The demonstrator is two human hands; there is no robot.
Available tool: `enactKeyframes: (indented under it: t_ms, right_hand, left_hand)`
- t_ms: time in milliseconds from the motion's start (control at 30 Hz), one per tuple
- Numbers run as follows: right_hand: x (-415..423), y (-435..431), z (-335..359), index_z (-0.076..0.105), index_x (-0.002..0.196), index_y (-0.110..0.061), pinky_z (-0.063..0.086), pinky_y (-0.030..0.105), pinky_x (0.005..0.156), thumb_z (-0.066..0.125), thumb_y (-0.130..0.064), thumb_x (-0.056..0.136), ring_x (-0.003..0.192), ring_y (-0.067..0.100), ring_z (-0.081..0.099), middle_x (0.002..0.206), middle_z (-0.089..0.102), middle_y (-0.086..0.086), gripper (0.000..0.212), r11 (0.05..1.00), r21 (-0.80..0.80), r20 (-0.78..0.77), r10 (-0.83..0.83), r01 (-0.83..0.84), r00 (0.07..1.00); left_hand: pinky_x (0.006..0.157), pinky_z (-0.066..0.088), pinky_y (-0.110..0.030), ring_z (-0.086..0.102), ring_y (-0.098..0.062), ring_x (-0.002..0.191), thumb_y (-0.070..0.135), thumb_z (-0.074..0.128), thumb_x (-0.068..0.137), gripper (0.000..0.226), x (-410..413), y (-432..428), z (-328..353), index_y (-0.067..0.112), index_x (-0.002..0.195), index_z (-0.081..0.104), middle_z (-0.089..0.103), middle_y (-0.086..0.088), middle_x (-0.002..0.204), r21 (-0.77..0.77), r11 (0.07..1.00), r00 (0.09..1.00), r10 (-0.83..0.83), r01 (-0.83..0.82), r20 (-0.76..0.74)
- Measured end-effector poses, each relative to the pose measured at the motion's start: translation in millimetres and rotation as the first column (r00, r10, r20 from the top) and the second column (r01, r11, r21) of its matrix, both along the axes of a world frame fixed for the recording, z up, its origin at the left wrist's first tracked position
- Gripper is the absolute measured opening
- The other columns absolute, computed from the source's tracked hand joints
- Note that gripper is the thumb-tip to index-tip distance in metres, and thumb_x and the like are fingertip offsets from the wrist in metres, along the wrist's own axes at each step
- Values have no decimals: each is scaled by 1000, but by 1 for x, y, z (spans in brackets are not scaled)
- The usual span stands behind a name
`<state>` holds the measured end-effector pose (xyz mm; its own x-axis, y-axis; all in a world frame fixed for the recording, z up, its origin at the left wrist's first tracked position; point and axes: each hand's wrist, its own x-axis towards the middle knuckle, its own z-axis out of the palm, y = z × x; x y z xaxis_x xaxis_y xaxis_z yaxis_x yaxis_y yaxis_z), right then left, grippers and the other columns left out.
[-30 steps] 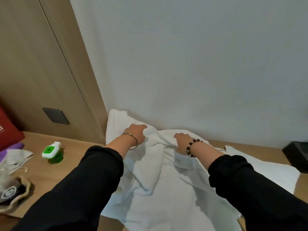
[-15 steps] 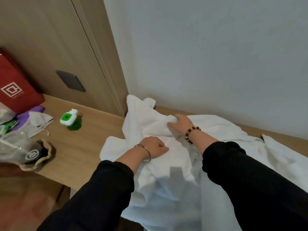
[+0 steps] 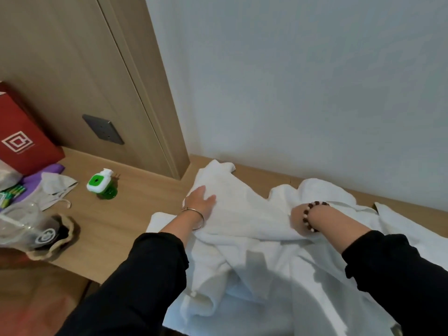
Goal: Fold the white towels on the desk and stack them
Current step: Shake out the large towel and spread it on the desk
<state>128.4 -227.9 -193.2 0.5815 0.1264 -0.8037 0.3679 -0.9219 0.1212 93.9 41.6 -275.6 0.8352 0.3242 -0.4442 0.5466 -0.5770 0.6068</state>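
Note:
Several crumpled white towels [image 3: 266, 275] lie heaped on the wooden desk [image 3: 135, 214] against the wall. The top towel [image 3: 242, 209] is spread out between my hands. My left hand [image 3: 200, 202], with a thin bangle on the wrist, lies flat on the towel's left part with straight fingers. My right hand [image 3: 299, 220], with a bead bracelet on the wrist, grips the same towel's right side, and its fingers are buried in the cloth. Another white towel [image 3: 412, 229] lies flatter at the right, partly behind my right sleeve.
On the desk to the left stand a green and white plug-in device [image 3: 100, 183], a red paper bag [image 3: 21, 141], a purple item with a grey cloth pouch [image 3: 57, 187] and a clear plastic bag [image 3: 24, 224]. A wooden panel with a grey socket [image 3: 103, 129] rises behind.
My left hand has moved up and left onto the towel's far left part and lies flat. My right hand has shifted right and into the cloth. The towel is now stretched wider.

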Motion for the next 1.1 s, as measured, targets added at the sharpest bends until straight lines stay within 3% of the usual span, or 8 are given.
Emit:
enactKeyframes:
  t_ms: [100,267,500,633,733,833,967,1100]
  right_hand:
    - [1,-5,4,36,65,-17,29,19,55,33,-14,95,56,11,34,67,37,-3,31,980,-167,-35,106,-111,994]
    - [6,21,-6,49,125,-10,39,30,95,43,-8,91,117,25,47,126,49,10,35,837,544,378,-187,-54,907]
    - [10,51,-3,43,134,-17,41,23,89,67,-43,83,107,7,51,133,48,-7,62,151,899,-244,-607,411,756]
    - [20,47,1,63,108,-16,40,25,84,64,-43,86,96,12,53,112,61,0,35,173,865,-210,-727,471,654]
    - [19,35,7,69,106,-11,47,24,72,59,-7,89,79,11,56,99,65,4,20,-2,837,-385,-713,547,587]
    - [11,23,21,61,119,1,48,29,78,50,4,93,86,20,59,101,64,12,29,-180,739,-618,-565,649,547]
    - [-4,6,52,66,93,-5,43,28,68,45,6,94,71,16,58,79,66,7,23,-112,791,-590,-399,601,702]
    - [-20,-12,76,62,82,-6,34,27,61,43,9,93,63,18,49,70,60,6,27,25,847,-503,-282,531,817]
  left_hand:
    - [109,31,-42,24,-30,138,41,62,83,70,-4,-8,-11,27,143,28,15,-6,154,181,983,997,-29,43,-77]
    - [95,43,-37,51,-30,117,14,66,78,64,-11,-3,-3,13,136,39,52,-10,131,-82,923,925,379,-376,33]
    - [65,32,-25,58,-28,83,1,61,79,17,-40,-40,47,4,94,69,63,-11,92,302,914,794,-390,272,466]
    - [76,44,-36,59,-28,93,10,56,86,20,-57,-48,54,8,101,70,61,-10,100,400,689,622,-722,604,304]
    - [77,46,-37,61,-24,87,28,56,89,24,-60,-52,63,11,91,72,66,-5,92,300,790,737,-610,535,291]
    - [76,47,-35,57,-19,76,24,63,89,17,-48,-49,85,10,89,72,66,-2,86,171,974,825,-217,148,522]
    - [106,21,-19,30,-11,133,32,72,82,64,-16,-50,126,21,138,44,39,6,139,52,934,814,-334,353,476]
    - [115,15,-23,12,-8,144,20,77,77,96,10,-69,154,21,150,15,19,5,155,2,740,714,-649,672,261]
